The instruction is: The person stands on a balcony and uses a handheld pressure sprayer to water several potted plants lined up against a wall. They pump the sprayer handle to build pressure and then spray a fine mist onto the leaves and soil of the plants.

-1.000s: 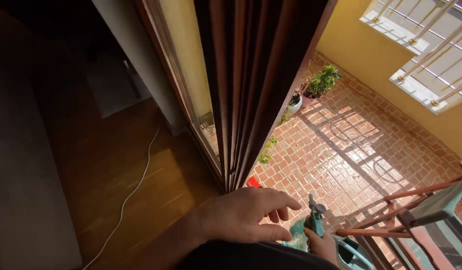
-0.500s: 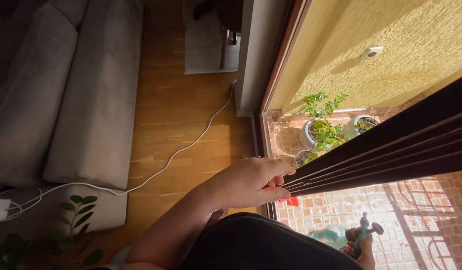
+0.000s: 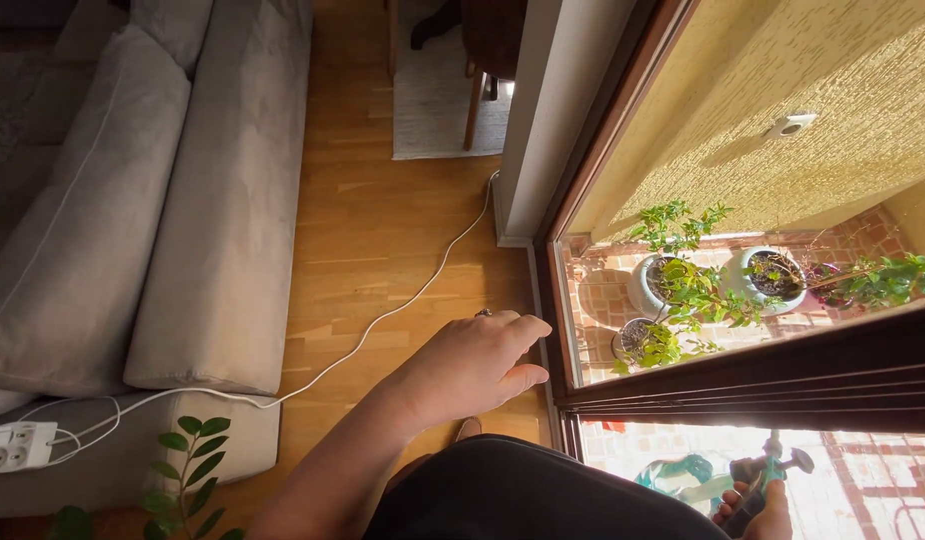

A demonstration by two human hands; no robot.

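Observation:
My left hand (image 3: 472, 365), a ring on one finger, reaches out over the wooden floor. Its loosely bent fingertips end right by the end of the dark brown folding door (image 3: 782, 375) and the door frame (image 3: 552, 300); no grip on the door shows. At the lower right, over the sunlit terrace tiles, my right hand (image 3: 757, 515) is closed around a teal spray bottle (image 3: 772, 475) with a dark nozzle. Only the fingers of that hand show above my dark clothing. A teal container (image 3: 672, 472) sits just left of the sprayer.
Behind the glass, potted plants (image 3: 682, 285) stand along the yellow wall. A grey sofa (image 3: 162, 220) fills the left side. A white cable (image 3: 382, 315) runs across the floor to a power strip (image 3: 17, 447). A leafy houseplant (image 3: 187, 470) rises at the lower left.
My left hand held the folding door's edge and moved it right to left; now its fingers are off the edge. The view swung from the terrace toward the room. My right hand kept the sprayer.

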